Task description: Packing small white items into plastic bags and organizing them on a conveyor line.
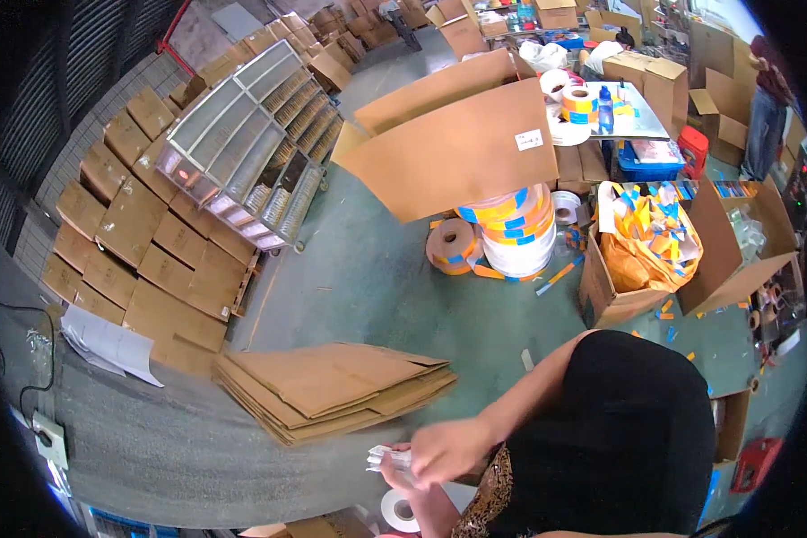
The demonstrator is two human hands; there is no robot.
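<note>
My right hand (448, 448) and my left hand (402, 482) meet low in the picture, in front of my black top. Between them they pinch a small crumpled white piece (382, 460) that looks like paper or film; what it is exactly I cannot tell. My right forearm comes in from the upper right and my left forearm rises from the bottom edge. A white tape roll (398, 513) lies just below my left hand.
A stack of flattened cardboard (332, 386) lies on the floor just ahead. Beyond it stand a large open carton (457, 148), stacked label rolls (516, 235), a box of orange and blue scraps (646, 247) and a wheeled tray rack (251, 143). Another person (767, 99) stands far right.
</note>
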